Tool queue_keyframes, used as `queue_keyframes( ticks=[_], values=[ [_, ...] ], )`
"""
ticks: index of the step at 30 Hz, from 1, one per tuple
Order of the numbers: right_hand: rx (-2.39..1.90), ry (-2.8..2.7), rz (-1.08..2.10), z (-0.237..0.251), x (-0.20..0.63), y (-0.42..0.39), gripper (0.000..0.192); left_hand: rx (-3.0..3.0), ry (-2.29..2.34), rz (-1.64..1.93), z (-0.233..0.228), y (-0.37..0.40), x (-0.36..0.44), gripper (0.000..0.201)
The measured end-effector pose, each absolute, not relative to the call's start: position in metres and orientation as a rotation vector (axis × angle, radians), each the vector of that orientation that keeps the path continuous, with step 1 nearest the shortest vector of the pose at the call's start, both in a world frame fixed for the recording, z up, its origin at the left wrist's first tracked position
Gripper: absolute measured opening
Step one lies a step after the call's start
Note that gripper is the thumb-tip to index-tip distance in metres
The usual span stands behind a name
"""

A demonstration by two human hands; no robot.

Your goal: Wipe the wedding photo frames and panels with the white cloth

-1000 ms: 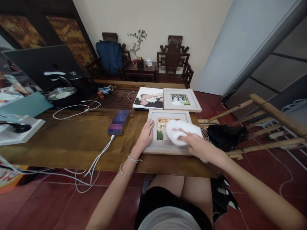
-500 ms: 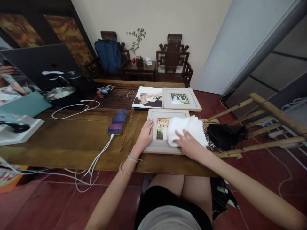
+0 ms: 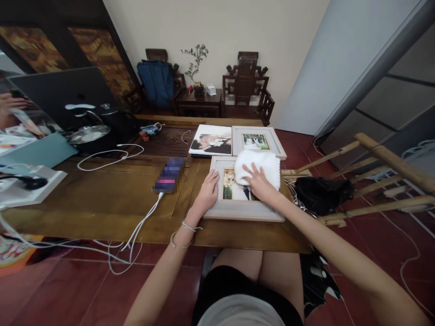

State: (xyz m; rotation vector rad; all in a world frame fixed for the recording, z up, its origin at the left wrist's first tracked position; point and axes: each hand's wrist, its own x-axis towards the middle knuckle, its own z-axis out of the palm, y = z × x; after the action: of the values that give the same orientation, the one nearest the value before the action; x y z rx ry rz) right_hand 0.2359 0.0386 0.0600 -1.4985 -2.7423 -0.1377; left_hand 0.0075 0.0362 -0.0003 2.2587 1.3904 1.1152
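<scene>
Picture frame [image 3: 238,209] flat, lengthwise across table; hands open, right [image 3: 258,183] on cloth [image 3: 258,165].

Phone [image 3: 169,174], pot [image 3: 89,134], blue backpack [image 3: 156,83].

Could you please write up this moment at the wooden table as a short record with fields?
left hand: left hand lies flat on the left edge of the near picture frame
right hand: right hand presses a white cloth onto the frame's glass
behind frame: second framed photo and a photo print, side by side
left of frame: phone with a white cable
surface: wooden table
</scene>
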Motion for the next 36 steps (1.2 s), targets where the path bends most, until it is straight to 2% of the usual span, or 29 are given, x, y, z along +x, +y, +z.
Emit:
queue_keyframes(
  ticks=[4, 8, 15, 19, 22, 25, 30, 36],
  values=[
    [-1.498, -2.734, -0.272, 0.06, 0.237, 0.072, 0.05, 2.275, 1.388, 1.099, 0.0, 0.037, 0.007, 0.038],
    [-1.467, -2.831, -0.246, 0.063, 0.234, 0.047, 0.048, 2.265, 1.398, 1.12, -0.002, 0.038, 0.008, 0.039],
    [-1.332, -2.999, 0.268, 0.104, 0.234, -0.063, 0.048, 2.252, 1.41, 1.129, -0.003, 0.036, 0.01, 0.04],
    [-1.252, -2.988, 0.403, 0.112, 0.229, -0.083, 0.046, 2.268, 1.422, 1.07, -0.003, 0.035, 0.009, 0.04],
    [-1.315, -2.904, 0.29, 0.095, 0.226, -0.056, 0.05, 2.282, 1.405, 1.066, -0.004, 0.036, 0.008, 0.04],
    [-1.39, -2.814, 0.037, 0.076, 0.228, -0.004, 0.048, 2.284, 1.39, 1.085, -0.005, 0.037, 0.007, 0.038],
    [-1.461, -2.725, -0.209, 0.064, 0.23, 0.068, 0.046, 2.28, 1.392, 1.091, -0.004, 0.038, 0.006, 0.038],
    [-1.44, -2.787, -0.119, 0.064, 0.227, 0.038, 0.048, 2.28, 1.378, 1.102, -0.004, 0.038, 0.007, 0.039]
  ],
)
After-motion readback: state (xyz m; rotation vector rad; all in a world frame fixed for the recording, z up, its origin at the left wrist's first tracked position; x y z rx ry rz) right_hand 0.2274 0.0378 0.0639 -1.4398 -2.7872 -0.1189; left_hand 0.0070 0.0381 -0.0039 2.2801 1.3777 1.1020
